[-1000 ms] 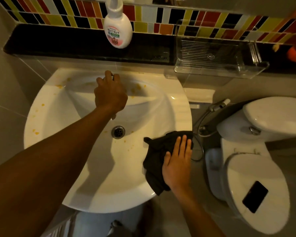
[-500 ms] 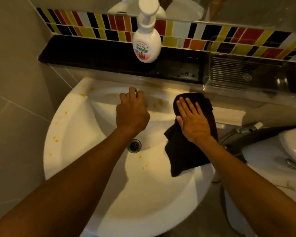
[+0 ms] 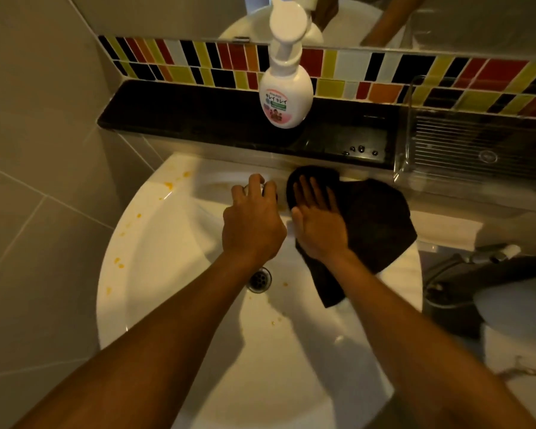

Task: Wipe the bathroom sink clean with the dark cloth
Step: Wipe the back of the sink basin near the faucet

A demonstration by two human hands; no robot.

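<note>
A white sink (image 3: 155, 274) fills the middle of the head view, with orange spots along its left rim and near the drain (image 3: 259, 279). The dark cloth (image 3: 375, 218) lies spread over the sink's back right rim and hangs into the bowl. My right hand (image 3: 317, 222) presses flat on the cloth, fingers apart, at the back edge next to the tap. My left hand (image 3: 252, 226) is closed over the tap at the back of the bowl; the tap itself is mostly hidden under it.
A white pump soap bottle (image 3: 286, 94) stands on the black ledge (image 3: 183, 119) behind the sink. A clear plastic rack (image 3: 477, 147) sits on the ledge at right. A spray hose (image 3: 489, 257) and toilet (image 3: 517, 320) are at the right. Grey tiled wall at left.
My right hand has slid the cloth from the sink's front right rim up to the back rim, then leftward toward the tap. My left hand stays on the tap.
</note>
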